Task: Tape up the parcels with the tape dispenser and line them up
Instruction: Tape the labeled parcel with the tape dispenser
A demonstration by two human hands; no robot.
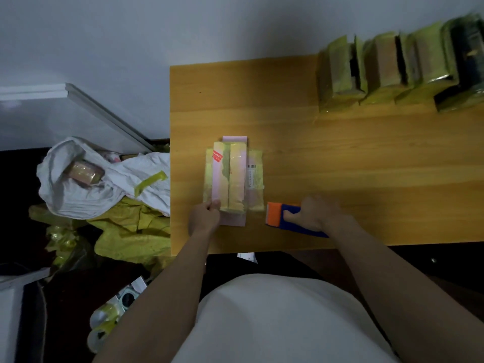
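- Clearly the taping step is in hand: a flat pink parcel (234, 179), already crossed by yellowish strips of tape, lies near the front left corner of the wooden surface (340, 166).
- The left hand (204, 218) pinches the parcel's near edge, thumb on top, steadying it.
- The right hand (313, 214) has its grip wrapped round the blue handle of the tape dispenser (282, 217), whose orange head sits just right of the parcel, not touching it.
- Finished parcels (387, 69) stand in a row at the far right edge.
- Next, probably: bring the dispenser head onto the parcel for another strip, or move the parcel to the row.
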